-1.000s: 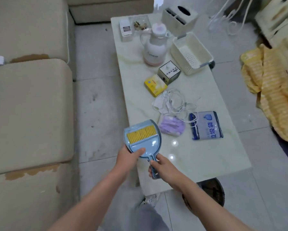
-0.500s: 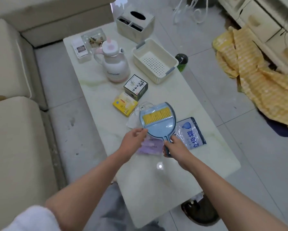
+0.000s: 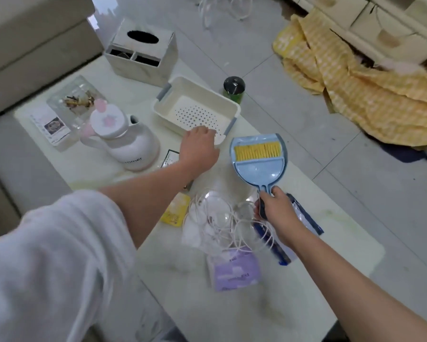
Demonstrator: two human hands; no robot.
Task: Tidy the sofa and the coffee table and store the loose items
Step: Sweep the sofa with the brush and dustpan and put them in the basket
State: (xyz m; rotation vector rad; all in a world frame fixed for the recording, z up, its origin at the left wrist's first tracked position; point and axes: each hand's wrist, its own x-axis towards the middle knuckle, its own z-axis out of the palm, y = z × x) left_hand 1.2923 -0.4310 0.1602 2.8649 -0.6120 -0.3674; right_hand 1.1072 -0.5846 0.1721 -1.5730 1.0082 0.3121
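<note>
My right hand [image 3: 273, 208] is closed around the handle of a small blue dustpan [image 3: 259, 166] with a yellow brush clipped in it, held over the marble coffee table [image 3: 269, 309]. My left hand [image 3: 199, 148] reaches forward, its fingers curled over the near rim of a white perforated basket [image 3: 200, 86]. Below the dustpan lie a tangled white cable [image 3: 217, 218], a yellow packet [image 3: 175, 213], a purple packet [image 3: 236, 271] and a blue-edged bag packet [image 3: 306, 220], partly hidden by my right hand.
A white and pink jug [image 3: 128, 139], a tissue box [image 3: 143, 49], a glass dish [image 3: 78, 99] and a small card box [image 3: 52, 127] stand at the table's far end. A green bottle [image 3: 233, 88] and a yellow cloth [image 3: 355, 95] are on the floor. The sofa [image 3: 22, 45] is at left.
My left hand let go of the dustpan and moved forward to the basket's rim. My right hand carried the dustpan over the table, to the right of the basket. The view has moved closer.
</note>
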